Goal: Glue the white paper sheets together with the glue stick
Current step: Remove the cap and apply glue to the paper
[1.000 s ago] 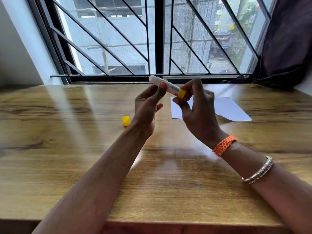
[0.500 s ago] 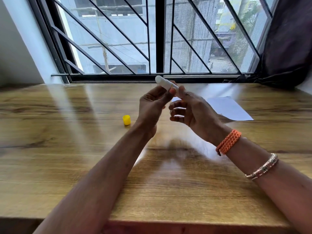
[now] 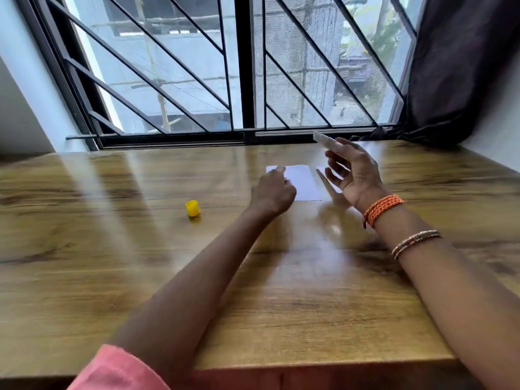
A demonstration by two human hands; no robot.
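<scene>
White paper sheets (image 3: 304,182) lie flat on the wooden table (image 3: 140,263) near the window. My left hand (image 3: 274,192) rests on the paper's left edge, fingers curled and a fingertip touching the sheet. My right hand (image 3: 351,175) hovers above the paper's right side, holding the uncapped white glue stick (image 3: 323,139) between thumb and fingers, its tip pointing up and left toward the window. The stick's yellow cap (image 3: 192,208) stands on the table to the left of my left hand. Part of the paper is hidden behind my right hand.
A barred window (image 3: 244,66) runs along the table's far edge. A dark curtain (image 3: 464,66) hangs at the back right corner. White walls close in at both sides.
My left hand let go of the glue stick and dropped onto the paper. My right hand kept the stick and moved right. The view shifted, blurred by motion.
</scene>
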